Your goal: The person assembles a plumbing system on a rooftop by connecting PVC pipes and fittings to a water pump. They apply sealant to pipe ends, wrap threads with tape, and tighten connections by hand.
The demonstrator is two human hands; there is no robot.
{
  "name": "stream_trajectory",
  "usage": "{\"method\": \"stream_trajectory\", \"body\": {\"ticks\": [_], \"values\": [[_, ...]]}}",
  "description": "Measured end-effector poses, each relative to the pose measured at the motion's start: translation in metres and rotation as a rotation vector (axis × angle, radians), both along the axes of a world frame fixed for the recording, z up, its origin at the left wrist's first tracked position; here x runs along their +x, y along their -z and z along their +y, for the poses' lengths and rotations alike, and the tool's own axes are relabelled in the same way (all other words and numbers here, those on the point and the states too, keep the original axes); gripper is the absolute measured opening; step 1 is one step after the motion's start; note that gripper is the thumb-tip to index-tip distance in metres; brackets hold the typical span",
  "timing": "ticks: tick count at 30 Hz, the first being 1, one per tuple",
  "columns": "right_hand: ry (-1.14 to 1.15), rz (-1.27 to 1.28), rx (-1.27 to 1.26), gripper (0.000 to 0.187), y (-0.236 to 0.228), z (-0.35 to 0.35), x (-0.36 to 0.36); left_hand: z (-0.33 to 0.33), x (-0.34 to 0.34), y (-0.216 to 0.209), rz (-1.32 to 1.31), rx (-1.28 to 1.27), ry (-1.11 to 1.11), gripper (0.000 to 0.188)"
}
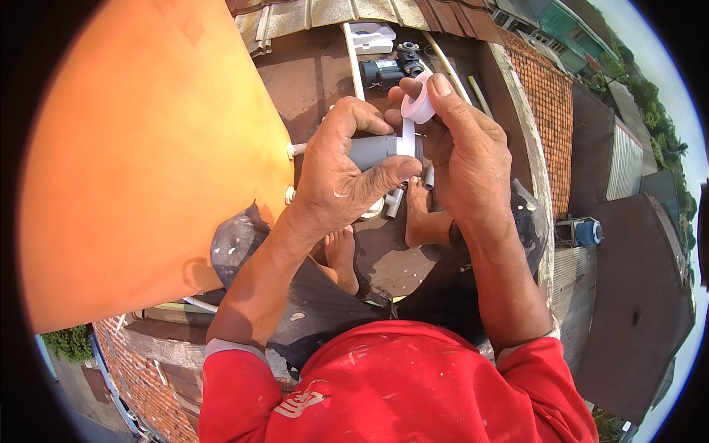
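My left hand [332, 170] is wrapped round a grey plastic pipe piece [369, 152], its thumb pressing near the right end. White thread seal tape [407, 134] lies across that end and runs up, unbroken, to its roll [419, 109]. My right hand [476, 144] pinches this pale pinkish roll between thumb and fingers, just above and right of the pipe. Part of the pipe is covered by my left fingers, and its far right end shows only partly behind the tape.
A large orange tank [162, 162] with white fittings fills the left side. Beyond my hands are a dark water pump [384, 72], white pipes [352, 63] and a white foam packing piece [373, 37]. Short grey fittings [394, 203] lie by my feet. A low wall edge [528, 140] borders rooftops on the right.
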State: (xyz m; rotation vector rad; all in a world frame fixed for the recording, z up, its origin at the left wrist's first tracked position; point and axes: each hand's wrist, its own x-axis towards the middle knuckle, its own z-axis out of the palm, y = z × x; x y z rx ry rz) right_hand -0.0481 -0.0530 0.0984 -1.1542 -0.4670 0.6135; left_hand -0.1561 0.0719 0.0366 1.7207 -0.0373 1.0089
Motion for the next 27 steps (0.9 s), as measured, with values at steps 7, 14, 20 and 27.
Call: {"method": "stream_trajectory", "body": {"ticks": [7,14,20,27], "values": [[-0.103,-0.187,-0.196,0.046,0.009,-0.012,0.007,-0.007,-0.041,-0.007,0.213,0.118,0.102,0.050],[-0.417,-0.155,-0.278,0.033,0.065,-0.046,-0.027,-0.004,-0.055,0.008,0.237,0.086,-0.048,0.046],[-0.696,0.097,-0.198,0.023,0.055,-0.077,-0.031,-0.002,-0.072,0.035,0.389,0.092,-0.133,0.036],[-0.436,0.016,0.153,0.027,0.061,-0.023,-0.006,-0.032,-0.065,0.043,0.374,-0.080,-0.136,0.043]]}}
